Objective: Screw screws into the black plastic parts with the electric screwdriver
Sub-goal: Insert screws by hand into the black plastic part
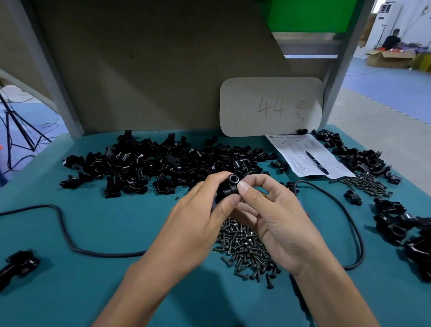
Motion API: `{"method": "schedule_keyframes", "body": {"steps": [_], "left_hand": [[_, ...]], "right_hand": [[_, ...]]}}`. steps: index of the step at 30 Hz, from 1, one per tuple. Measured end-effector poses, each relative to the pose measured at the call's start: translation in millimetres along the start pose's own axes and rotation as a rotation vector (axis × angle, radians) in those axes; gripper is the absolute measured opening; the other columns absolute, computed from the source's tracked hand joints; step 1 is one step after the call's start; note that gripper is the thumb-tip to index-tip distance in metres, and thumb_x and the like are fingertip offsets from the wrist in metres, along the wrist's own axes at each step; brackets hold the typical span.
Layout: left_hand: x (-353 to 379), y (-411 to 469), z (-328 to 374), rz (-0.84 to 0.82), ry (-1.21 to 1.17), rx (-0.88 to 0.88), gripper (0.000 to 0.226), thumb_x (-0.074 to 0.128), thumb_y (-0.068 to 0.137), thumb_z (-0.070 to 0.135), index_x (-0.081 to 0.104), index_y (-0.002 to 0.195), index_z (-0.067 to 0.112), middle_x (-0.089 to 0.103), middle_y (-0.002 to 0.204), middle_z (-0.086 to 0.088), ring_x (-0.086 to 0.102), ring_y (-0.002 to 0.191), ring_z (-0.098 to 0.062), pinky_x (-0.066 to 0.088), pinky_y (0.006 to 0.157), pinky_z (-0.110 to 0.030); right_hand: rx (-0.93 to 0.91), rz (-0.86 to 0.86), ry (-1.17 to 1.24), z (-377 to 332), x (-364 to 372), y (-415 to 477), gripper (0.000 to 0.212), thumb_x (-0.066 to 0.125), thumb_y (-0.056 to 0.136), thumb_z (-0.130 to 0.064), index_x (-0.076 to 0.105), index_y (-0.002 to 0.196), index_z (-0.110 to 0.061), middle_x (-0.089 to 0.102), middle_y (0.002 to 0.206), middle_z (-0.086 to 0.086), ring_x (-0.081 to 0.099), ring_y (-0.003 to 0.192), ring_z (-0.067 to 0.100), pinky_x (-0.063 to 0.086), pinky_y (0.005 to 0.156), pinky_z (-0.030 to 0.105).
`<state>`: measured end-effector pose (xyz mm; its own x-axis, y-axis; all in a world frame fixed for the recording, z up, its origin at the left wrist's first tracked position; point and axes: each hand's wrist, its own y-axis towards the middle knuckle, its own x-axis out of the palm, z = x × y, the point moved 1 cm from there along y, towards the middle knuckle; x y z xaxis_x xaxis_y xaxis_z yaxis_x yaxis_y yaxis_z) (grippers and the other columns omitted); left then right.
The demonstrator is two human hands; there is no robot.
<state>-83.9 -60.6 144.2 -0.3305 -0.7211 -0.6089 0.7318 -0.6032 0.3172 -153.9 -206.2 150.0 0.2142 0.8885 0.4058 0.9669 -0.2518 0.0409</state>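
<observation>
Left hand (195,217) and right hand (274,218) pinch one black plastic part (227,188) over the screw pile (242,249) on the desk (90,291). It looks light and rigid; hold its body, hole left free.

Premises: a factory assembly floor, light manufacturing. Evidence: a workbench (110,290) with a teal mat, set in a grey metal frame (344,73). Black plastic parts (157,163) are heaped loose in bulk, with a heap of screws (245,249) near them. A printed sheet (299,150) carries a pen (317,162), and a card (269,104) is hand-marked "44". Beyond the bench lie blue floor (398,90), open cartons (387,59) and a person (392,39), apparently at another station, though that area is blurred. A tripod (15,123) stands at left.
</observation>
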Motion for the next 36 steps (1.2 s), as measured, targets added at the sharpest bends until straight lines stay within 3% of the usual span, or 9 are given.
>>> {"method": "schedule_keyframes", "body": {"steps": [6, 11, 16, 23, 27, 29, 32, 34, 36], "left_hand": [[0.1, 0.4, -0.5, -0.008, 0.002, -0.002, 0.046, 0.037, 0.096, 0.066, 0.039, 0.139, 0.050, 0.058, 0.118, 0.019, 0.055, 0.108, -0.002, 0.047, 0.089, -0.030], [1.5, 1.2, -1.0, -0.009, 0.008, 0.003, 0.047, 0.036, 0.097, 0.066, 0.037, 0.140, 0.049, 0.058, 0.119, 0.017, 0.056, 0.110, -0.006, 0.048, 0.093, -0.037], [2.8, 2.3, -6.0, -0.012, -0.016, 0.010, 0.046, 0.036, 0.096, 0.067, 0.038, 0.139, 0.050, 0.059, 0.118, 0.016, 0.057, 0.108, -0.005, 0.049, 0.089, -0.033], [13.5, 3.1, -24.1, -0.049, -0.037, -0.007, 0.043, 0.033, 0.098, 0.067, 0.035, 0.138, 0.050, 0.058, 0.111, 0.017, 0.055, 0.100, 0.001, 0.039, 0.075, -0.017], [29.8, 2.6, -44.4, -0.065, -0.034, -0.060, 0.045, 0.032, 0.099, 0.063, 0.035, 0.140, 0.044, 0.058, 0.117, 0.013, 0.055, 0.102, -0.004, 0.040, 0.078, -0.022], [37.4, 1.2, -59.6, -0.069, -0.023, -0.109, 0.047, 0.030, 0.098, 0.063, 0.034, 0.140, 0.042, 0.057, 0.121, 0.011, 0.054, 0.106, -0.008, 0.040, 0.081, -0.024], [48.5, -3.2, -86.9, -0.071, 0.041, -0.183, 0.056, 0.026, 0.097, 0.065, 0.032, 0.145, 0.035, 0.054, 0.122, 0.007, 0.053, 0.114, -0.015, 0.038, 0.086, -0.030], [58.0, -7.8, -103.1, -0.066, 0.066, -0.216, 0.057, 0.026, 0.099, 0.063, 0.032, 0.146, 0.031, 0.054, 0.130, 0.002, 0.051, 0.122, -0.019, 0.038, 0.091, -0.029], [68.7, -13.6, -114.5, -0.052, 0.073, -0.238, 0.058, 0.027, 0.101, 0.062, 0.030, 0.149, 0.031, 0.048, 0.146, 0.002, 0.044, 0.134, -0.017, 0.035, 0.100, -0.026]], "right_hand": [[0.009, 0.022, 0.007, 0.2, 0.2, 0.2, 0.025, 0.080, 0.077, -0.030, 0.068, 0.092, -0.016, 0.058, 0.090, 0.018, 0.069, 0.078, 0.018, 0.059, 0.077, 0.028], [0.018, 0.030, 0.005, 0.5, 0.2, 0.8, 0.026, 0.080, 0.076, -0.030, 0.067, 0.092, -0.015, 0.058, 0.090, 0.016, 0.068, 0.081, 0.019, 0.059, 0.079, 0.029], [0.015, 0.023, 0.005, 2.0, -0.9, 0.4, 0.026, 0.080, 0.076, -0.029, 0.067, 0.093, -0.014, 0.058, 0.092, 0.016, 0.068, 0.081, 0.019, 0.059, 0.078, 0.028], [0.036, 0.051, -0.026, 16.9, -6.3, 8.5, 0.034, 0.080, 0.079, -0.028, 0.062, 0.101, -0.010, 0.054, 0.095, 0.016, 0.069, 0.082, 0.018, 0.059, 0.081, 0.030], [0.072, 0.089, -0.029, 37.6, -19.1, 18.8, 0.021, 0.076, 0.089, -0.022, 0.064, 0.102, -0.009, 0.068, 0.087, 0.008, 0.073, 0.080, 0.017, 0.059, 0.075, 0.027], [0.059, 0.144, -0.243, 47.9, -31.3, 24.4, 0.014, 0.073, 0.095, -0.023, 0.067, 0.105, -0.015, 0.074, 0.096, 0.002, 0.073, 0.089, 0.016, 0.059, 0.075, 0.028], [-0.027, 0.134, -1.112, 67.4, -53.2, 29.4, 0.017, 0.066, 0.099, -0.027, 0.070, 0.115, -0.026, 0.069, 0.106, -0.011, 0.065, 0.097, 0.009, 0.051, 0.085, 0.028], [0.000, -0.007, -1.539, 86.7, -59.2, 30.0, 0.026, 0.061, 0.102, -0.026, 0.066, 0.128, -0.023, 0.061, 0.117, -0.001, 0.058, 0.107, 0.020, 0.044, 0.088, 0.032], [-0.006, -0.037, -1.676, 99.0, -59.0, 30.0, 0.024, 0.056, 0.104, -0.020, 0.064, 0.126, -0.016, 0.058, 0.117, 0.006, 0.057, 0.109, 0.028, 0.040, 0.081, 0.034]]}}
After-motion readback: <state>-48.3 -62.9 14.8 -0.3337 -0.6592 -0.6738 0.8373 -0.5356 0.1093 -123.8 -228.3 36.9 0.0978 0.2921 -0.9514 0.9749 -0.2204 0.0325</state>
